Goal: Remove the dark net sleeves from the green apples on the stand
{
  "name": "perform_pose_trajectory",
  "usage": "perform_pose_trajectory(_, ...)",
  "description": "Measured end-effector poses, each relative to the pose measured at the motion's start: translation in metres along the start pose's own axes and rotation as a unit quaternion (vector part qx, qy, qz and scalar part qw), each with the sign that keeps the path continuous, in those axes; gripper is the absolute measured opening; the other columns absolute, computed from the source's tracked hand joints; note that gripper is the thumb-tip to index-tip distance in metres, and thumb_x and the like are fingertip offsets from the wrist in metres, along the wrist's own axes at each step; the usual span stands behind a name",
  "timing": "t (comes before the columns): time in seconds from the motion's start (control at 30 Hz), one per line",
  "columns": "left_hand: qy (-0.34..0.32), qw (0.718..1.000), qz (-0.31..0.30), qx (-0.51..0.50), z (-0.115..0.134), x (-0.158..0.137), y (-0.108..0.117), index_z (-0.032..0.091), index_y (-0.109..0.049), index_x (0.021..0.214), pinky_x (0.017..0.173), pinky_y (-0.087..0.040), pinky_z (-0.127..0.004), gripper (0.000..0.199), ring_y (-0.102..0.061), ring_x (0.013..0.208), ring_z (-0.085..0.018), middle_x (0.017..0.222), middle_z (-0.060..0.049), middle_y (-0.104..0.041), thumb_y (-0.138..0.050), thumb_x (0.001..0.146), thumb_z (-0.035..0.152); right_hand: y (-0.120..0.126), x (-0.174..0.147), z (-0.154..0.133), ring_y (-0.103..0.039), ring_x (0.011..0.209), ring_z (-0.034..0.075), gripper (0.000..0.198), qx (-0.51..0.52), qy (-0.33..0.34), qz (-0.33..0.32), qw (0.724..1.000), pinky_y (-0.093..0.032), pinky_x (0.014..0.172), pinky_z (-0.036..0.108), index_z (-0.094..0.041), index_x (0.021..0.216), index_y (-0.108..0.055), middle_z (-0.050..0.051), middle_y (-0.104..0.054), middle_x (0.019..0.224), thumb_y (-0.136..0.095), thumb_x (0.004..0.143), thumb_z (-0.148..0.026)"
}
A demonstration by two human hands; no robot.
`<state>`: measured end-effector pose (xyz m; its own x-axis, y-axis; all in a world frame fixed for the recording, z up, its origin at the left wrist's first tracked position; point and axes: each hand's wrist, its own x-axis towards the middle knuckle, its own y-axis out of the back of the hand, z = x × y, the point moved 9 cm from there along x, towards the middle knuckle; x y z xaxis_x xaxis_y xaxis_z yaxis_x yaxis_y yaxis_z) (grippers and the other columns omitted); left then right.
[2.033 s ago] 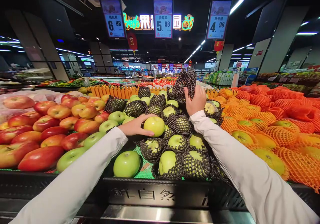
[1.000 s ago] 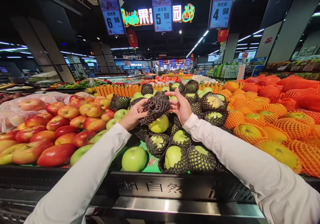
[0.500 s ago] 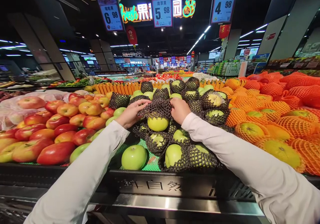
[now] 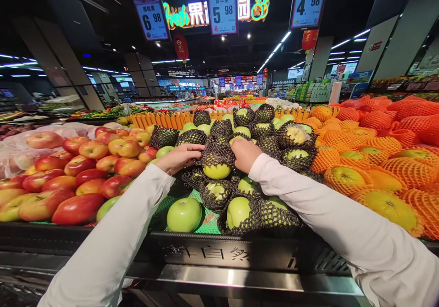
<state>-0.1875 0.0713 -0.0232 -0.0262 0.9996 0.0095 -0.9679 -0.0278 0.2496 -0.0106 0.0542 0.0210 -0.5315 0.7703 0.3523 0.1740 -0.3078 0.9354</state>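
Note:
A green apple (image 4: 216, 171) in a black foam net (image 4: 218, 152) sits on the pile in front of me, with its lower part bare. From the left side, my left hand (image 4: 181, 158) pinches the net's edge, fingers pointing right. On the opposite side my right hand (image 4: 245, 154) is closed at the net, its fingertips hidden behind the knuckles. Several netted green apples lie around and beneath this one. A bare green apple (image 4: 184, 214) rests on the green mat (image 4: 208, 224) at the front.
Red and yellow apples (image 4: 77, 166) are heaped on the left. Oranges in orange foam nets (image 4: 346, 178) fill the right side. A black crate edge (image 4: 219, 252) and a steel rail (image 4: 229, 275) run along the front. Price signs (image 4: 222, 10) hang overhead.
The net between my hands has narrowed and bunched upward. My left fingers have drawn slightly back to the left, and my right hand has shifted slightly inward.

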Motion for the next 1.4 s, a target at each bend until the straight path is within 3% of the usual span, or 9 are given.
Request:
perform_pose_trajectory(0.23,-0.002,0.971,-0.167,0.174,-0.002,-0.008,-0.023,0.016,-0.075,0.083,0.048,-0.026,-0.018,0.034,-0.043,0.055,-0.008,0.073,-0.001,-0.065,-0.07,0.054,0.031,0.003,-0.003,-0.008,-0.049,0.122,0.038,0.025,-0.101,0.072,0.022,0.992,-0.05,0.092,0.045,-0.008,0.105,-0.074,0.02,-0.056,0.124,-0.061,0.084,-0.014)
perform_pose_trajectory(0.37,-0.035,0.943,-0.229,0.237,-0.001,-0.01,-0.029,0.018,-0.074,0.092,0.066,-0.042,-0.019,0.037,-0.059,0.078,-0.015,0.085,0.001,-0.069,-0.063,0.059,0.033,0.003,0.001,-0.001,-0.046,0.122,0.036,0.034,-0.069,0.066,0.051,0.994,-0.043,0.098,0.047,-0.01,0.112,-0.068,0.017,-0.056,0.127,-0.068,0.078,-0.014)
perform_pose_trajectory(0.47,-0.058,0.935,-0.224,0.27,-0.002,-0.007,-0.027,0.02,-0.073,0.087,0.075,-0.045,-0.021,0.033,-0.062,0.085,-0.017,0.084,0.003,-0.07,-0.061,0.059,0.034,0.013,0.003,0.009,-0.049,0.117,0.032,0.043,-0.001,0.043,0.102,0.994,-0.042,0.098,0.045,-0.015,0.12,-0.062,0.012,-0.061,0.122,-0.066,0.077,-0.009)
perform_pose_trajectory(0.57,-0.077,0.946,-0.17,0.266,-0.002,-0.001,-0.019,0.02,-0.07,0.074,0.065,-0.044,-0.021,0.024,-0.058,0.072,-0.016,0.073,0.003,-0.067,-0.066,0.055,0.033,0.029,0.0,0.014,-0.053,0.11,0.027,0.04,0.08,0.034,0.176,0.981,-0.042,0.097,0.041,-0.017,0.119,-0.062,0.009,-0.064,0.119,-0.05,0.083,-0.002)
perform_pose_trajectory(0.67,-0.086,0.956,-0.146,0.238,0.0,0.001,-0.016,0.02,-0.067,0.064,0.059,-0.041,-0.022,0.016,-0.054,0.064,-0.015,0.067,0.002,-0.064,-0.068,0.052,0.03,0.037,-0.005,0.003,-0.054,0.116,0.024,0.035,0.155,0.104,0.224,0.957,-0.04,0.101,0.04,-0.016,0.123,-0.06,0.009,-0.064,0.125,-0.042,0.093,-0.01)
perform_pose_trajectory(0.8,-0.106,0.955,-0.181,0.208,0.006,-0.003,-0.024,0.021,-0.067,0.06,0.06,-0.042,-0.022,0.009,-0.054,0.063,-0.015,0.065,0.003,-0.064,-0.069,0.053,0.024,0.022,-0.005,-0.021,-0.05,0.125,0.024,0.027,0.195,0.196,0.184,0.943,-0.036,0.107,0.04,-0.015,0.118,-0.061,0.012,-0.064,0.127,-0.049,0.098,-0.028)
perform_pose_trajectory(1.07,-0.104,0.95,-0.216,0.202,0.001,-0.002,-0.027,0.021,-0.075,0.081,0.073,-0.049,-0.025,0.024,-0.063,0.078,-0.019,0.075,0.001,-0.07,-0.069,0.058,0.021,0.028,-0.014,-0.033,-0.054,0.072,0.015,0.012,0.246,0.257,0.167,0.919,-0.04,0.072,0.027,-0.018,0.079,-0.058,0.001,-0.062,0.076,-0.061,0.085,-0.028)
perform_pose_trajectory(1.23,-0.099,0.956,-0.213,0.178,0.0,-0.002,-0.028,0.021,-0.076,0.088,0.075,-0.052,-0.026,0.031,-0.066,0.079,-0.02,0.079,0.0,-0.071,-0.072,0.058,0.018,0.025,-0.01,-0.026,-0.051,0.064,0.014,0.012,0.237,0.193,0.138,0.942,-0.036,0.067,0.026,-0.019,0.072,-0.058,-0.002,-0.059,0.067,-0.053,0.083,-0.019)
perform_pose_trajectory(1.4,-0.119,0.961,-0.183,0.171,0.007,-0.006,-0.026,0.02,-0.074,0.094,0.065,-0.05,-0.023,0.038,-0.062,0.067,-0.016,0.074,0.001,-0.069,-0.074,0.056,0.021,0.039,-0.01,-0.001,-0.058,0.081,0.018,0.021,0.212,0.091,0.237,0.944,-0.041,0.079,0.029,-0.018,0.082,-0.062,0.004,-0.065,0.084,-0.042,0.086,-0.013)
